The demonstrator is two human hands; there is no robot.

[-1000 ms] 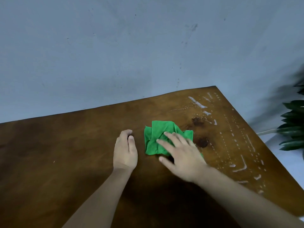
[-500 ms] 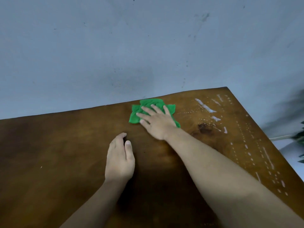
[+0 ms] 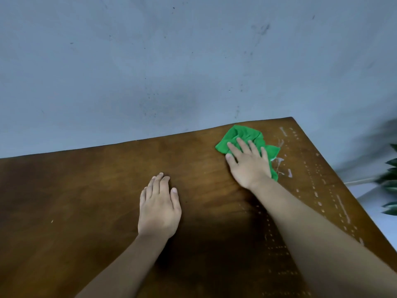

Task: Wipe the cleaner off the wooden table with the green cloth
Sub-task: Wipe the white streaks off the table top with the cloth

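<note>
two hands, one green cloth (image 3: pixel 242 134) under right hand (image 3: pixel 249 166).

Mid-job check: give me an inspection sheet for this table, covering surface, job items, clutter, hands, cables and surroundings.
Surface: wooden table, dark brown; the left and middle look clean.
Job's things: green cloth crumpled flat near the far right corner; white cleaner streaks and dots remain along the right edge, with a smear beside the cloth.
Clutter: nothing seen.
Hands: right hand lies flat on the cloth, fingers spread; left hand rests palm down on bare wood, apart from the cloth.
Cables: nothing seen.
Surroundings: scuffed grey-blue wall behind the table; plant leaves off the right edge, blurred.
</note>
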